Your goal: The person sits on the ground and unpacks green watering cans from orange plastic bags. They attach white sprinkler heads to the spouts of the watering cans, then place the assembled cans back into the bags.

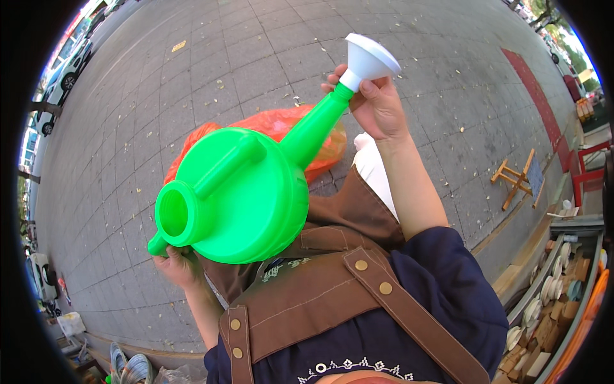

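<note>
A bright green plastic watering can (249,198) is held up in front of my apron, its round filling mouth turned toward me. Its spout slants up to the right and ends in a white sprinkler head (371,59). My right hand (377,105) is closed round the base of that white head, where it meets the spout tip; some fingers are behind it. Down at the lower left, my left hand (179,265) grips the can by its handle end below the mouth, with its fingers partly hidden.
An orange-red plastic bag (268,125) lies on the grey paving behind the can. To the right stand a small wooden easel (518,179) and a shelf box (556,227) of boxes and white rolls. Parked cars (70,67) line the far left. Coiled hoses (134,368) lie at lower left.
</note>
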A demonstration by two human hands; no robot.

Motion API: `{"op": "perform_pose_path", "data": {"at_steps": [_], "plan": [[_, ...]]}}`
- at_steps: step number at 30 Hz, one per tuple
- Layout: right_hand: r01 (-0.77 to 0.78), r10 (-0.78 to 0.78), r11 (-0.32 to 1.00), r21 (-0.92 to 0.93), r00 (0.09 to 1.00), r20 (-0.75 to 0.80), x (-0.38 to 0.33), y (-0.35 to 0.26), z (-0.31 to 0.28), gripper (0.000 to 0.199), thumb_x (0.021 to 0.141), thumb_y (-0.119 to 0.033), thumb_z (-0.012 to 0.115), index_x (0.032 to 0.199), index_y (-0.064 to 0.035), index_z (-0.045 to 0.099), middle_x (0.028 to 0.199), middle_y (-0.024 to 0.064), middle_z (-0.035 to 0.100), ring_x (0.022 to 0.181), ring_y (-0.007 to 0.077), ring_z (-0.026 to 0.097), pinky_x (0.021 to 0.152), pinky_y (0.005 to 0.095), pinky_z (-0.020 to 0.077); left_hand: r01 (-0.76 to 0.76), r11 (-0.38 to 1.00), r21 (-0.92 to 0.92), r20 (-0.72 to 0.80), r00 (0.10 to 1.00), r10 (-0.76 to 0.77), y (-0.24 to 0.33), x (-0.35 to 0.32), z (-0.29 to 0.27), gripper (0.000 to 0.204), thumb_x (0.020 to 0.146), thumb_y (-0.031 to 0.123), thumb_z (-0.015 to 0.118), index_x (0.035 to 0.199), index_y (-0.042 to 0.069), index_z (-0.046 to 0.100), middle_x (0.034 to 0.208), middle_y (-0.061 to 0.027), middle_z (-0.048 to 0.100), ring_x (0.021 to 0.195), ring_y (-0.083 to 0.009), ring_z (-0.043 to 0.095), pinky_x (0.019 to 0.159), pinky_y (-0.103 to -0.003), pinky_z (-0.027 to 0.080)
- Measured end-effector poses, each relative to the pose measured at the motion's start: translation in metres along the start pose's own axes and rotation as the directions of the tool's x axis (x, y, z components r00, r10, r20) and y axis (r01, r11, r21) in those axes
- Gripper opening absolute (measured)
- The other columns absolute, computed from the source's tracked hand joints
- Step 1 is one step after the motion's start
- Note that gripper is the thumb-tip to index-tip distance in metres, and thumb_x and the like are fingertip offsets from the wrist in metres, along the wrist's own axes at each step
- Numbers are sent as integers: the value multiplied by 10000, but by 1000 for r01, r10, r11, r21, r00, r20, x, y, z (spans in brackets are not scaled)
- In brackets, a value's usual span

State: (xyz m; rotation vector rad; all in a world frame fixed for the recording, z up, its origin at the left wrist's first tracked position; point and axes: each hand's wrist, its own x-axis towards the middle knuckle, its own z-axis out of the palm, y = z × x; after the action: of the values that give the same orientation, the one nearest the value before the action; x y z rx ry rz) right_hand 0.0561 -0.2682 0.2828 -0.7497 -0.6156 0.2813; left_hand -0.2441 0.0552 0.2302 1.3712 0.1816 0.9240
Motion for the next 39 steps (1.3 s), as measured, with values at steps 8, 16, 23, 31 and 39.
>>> {"op": "perform_pose_path", "data": {"at_steps": [8,16,23,31,39], "plan": [[230,-232,970,84,972,20,36,19,55,745,856,-215,683,1397,-278,174,984,122,524,730,236,602,644,390,535,348,931,-112,99,936,-338,15,-65,1,537,823,483,670,1134,76,507,1027,-21,526,945,-156,493,820,-323,400],[62,-63,998,12,955,288,38,62,118,823,833,-271,701,1444,-292,150,1029,144,519,659,220,593,599,365,520,75,982,171,231,966,-114,50,29,-55,537,948,497,390,1133,16,540,1184,-114,507,1154,-222,467,981,-444,358],[36,-58,997,71,940,336,46,55,154,897,827,-175,702,1465,-271,78,1019,171,552,713,227,608,572,350,542,-51,909,413,880,278,-385,14,142,118,595,890,305,607,1376,48,380,1369,-186,428,1291,-274,401,1059,-394,332],[132,-13,919,-370,952,307,53,32,102,631,850,-259,678,1359,-23,388,1104,166,617,971,281,627,854,415,500,195,937,290,876,339,-342,-9,134,164,642,919,299,584,1423,39,285,1294,-127,483,1215,-226,450,1009,-378,373],[60,117,877,-478,935,334,45,54,85,431,854,-181,678,1216,1,530,1108,115,632,1000,231,612,859,371,492,207,929,308,837,406,-368,-20,120,149,553,941,295,554,1379,30,345,1228,-95,512,1167,-195,475,987,-357,393]]}}
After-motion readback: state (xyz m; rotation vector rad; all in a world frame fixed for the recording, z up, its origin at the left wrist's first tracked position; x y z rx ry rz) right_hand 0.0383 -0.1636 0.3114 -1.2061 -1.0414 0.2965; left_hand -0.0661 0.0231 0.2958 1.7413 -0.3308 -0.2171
